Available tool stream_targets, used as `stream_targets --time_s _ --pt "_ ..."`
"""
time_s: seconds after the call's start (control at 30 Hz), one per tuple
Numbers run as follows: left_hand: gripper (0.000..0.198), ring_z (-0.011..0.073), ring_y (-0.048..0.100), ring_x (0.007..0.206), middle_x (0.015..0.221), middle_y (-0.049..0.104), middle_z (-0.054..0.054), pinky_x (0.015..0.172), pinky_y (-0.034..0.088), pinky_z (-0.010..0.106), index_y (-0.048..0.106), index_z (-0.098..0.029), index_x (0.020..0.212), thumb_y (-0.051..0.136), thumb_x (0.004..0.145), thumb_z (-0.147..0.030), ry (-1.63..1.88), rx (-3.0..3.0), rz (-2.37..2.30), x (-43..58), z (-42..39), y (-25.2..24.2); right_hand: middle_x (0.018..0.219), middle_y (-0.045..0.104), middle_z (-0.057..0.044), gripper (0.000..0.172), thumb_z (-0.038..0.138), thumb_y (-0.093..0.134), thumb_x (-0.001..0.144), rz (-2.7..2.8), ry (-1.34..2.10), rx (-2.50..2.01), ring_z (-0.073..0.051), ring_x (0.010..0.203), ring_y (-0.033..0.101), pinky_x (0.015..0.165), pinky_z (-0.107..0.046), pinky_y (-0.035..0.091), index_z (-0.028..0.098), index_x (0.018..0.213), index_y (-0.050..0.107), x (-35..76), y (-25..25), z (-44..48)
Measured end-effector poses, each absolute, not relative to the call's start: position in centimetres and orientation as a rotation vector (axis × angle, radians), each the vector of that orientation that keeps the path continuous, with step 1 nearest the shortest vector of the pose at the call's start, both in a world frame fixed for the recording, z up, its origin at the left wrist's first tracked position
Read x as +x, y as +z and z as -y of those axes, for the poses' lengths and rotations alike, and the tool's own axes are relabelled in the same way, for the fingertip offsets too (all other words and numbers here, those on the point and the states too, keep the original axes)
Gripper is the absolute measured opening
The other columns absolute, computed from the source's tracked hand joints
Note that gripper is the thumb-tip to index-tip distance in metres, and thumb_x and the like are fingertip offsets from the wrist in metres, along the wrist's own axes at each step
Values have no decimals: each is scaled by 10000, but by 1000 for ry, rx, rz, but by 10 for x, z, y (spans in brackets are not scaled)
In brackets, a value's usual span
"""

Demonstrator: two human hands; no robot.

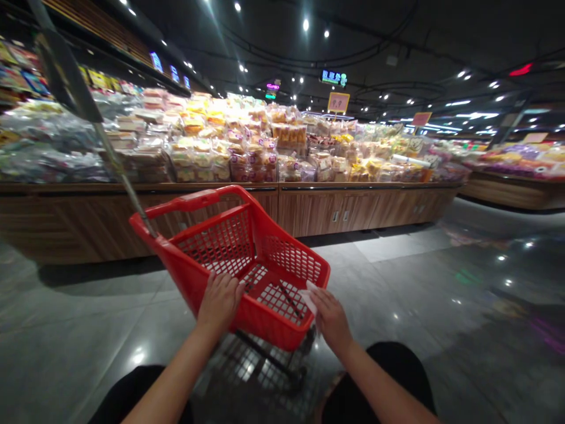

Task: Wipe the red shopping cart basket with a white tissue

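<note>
A red plastic shopping cart [269, 321] with lattice walls stands right in front of me, its basket holding no goods that I can see. My left hand [221, 299] rests over the near side rim, with the fingers curled onto it. At the right-hand corner of the basket, my right hand [330, 315] pinches a crumpled white tissue [309, 298] against or close to the rim; whether it touches the plastic is unclear. A slim metal pole [119, 168] with a dark grip rises from the cart's handle end toward the upper left.
Behind the cart runs a long wood-panelled display counter [318, 209] piled with bagged baked goods [253, 150]. A price sign [338, 102] stands above them. Another display [512, 188] is at the far right. Glossy grey floor tiles [397, 282] surround the cart; my knees show below.
</note>
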State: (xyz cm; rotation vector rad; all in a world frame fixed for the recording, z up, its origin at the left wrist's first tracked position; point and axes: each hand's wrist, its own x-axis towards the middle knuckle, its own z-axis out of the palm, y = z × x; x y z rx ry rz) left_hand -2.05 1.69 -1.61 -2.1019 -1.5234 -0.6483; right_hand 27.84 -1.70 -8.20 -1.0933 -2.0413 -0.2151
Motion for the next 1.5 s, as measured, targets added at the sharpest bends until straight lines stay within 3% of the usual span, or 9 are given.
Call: stream_targets --time_s 0.13,0.27,0.6,0.77,0.87,1.03,1.23,1.5 --pt "291 232 532 889 814 600 65 1001 316 477 568 -182 753 356 904 -313 -646 -2095 1516 -21 -21 -17 1258 570 -86 428 83 371 877 1968 -130 -1063 -203 1198 476 998 -441 421 186 1264 522 262 -82 28" --pt "294 239 529 907 821 604 70 1004 309 480 577 -180 762 351 896 -311 -635 -2104 1496 -25 -22 -17 1312 522 -94 499 76 338 870 2112 -24 -949 -203 1241 430 1020 -432 405 164 1354 416 246 -85 55" --pt "292 225 559 890 832 636 64 966 352 472 599 -193 733 365 881 -285 -659 -2137 1486 -41 -26 -8 1312 524 -86 458 117 381 894 1985 -163 -1024 -212 1232 444 1009 -456 419 191 1343 434 265 -85 9" --pt "216 252 525 1026 978 626 91 993 328 479 594 -173 892 415 872 -292 -775 -2132 1493 10 7 -12 1335 501 -91 483 109 313 907 2043 -98 -994 -216 1269 399 1019 -456 410 182 1381 375 228 -98 45" --pt "165 193 580 887 887 642 39 947 382 392 580 -200 879 442 866 -289 -784 -2392 1395 60 39 -27 1331 504 -96 469 145 313 927 2047 -60 -970 -214 1271 396 1017 -445 419 177 1393 351 220 -98 52" --pt "313 217 608 906 1025 656 89 848 410 388 536 -153 1073 471 855 -368 -839 -2271 1494 88 62 -46 1306 532 -90 472 157 368 919 2140 -65 -885 -198 1237 439 1002 -415 441 183 1390 355 239 -91 35" --pt "224 205 569 761 675 635 15 890 345 441 598 -200 682 509 839 -333 -735 -2359 1563 78 64 -45 1299 536 -97 500 86 359 874 1980 -182 -1032 -212 1245 439 995 -450 442 184 1361 410 254 -95 14" --pt "131 199 540 802 723 648 0 931 273 476 587 -213 679 548 800 -242 -740 -2517 1420 71 59 -54 1352 483 -104 552 105 362 871 2226 -133 -846 -213 1302 363 1024 -439 418 156 1417 298 242 -98 42"
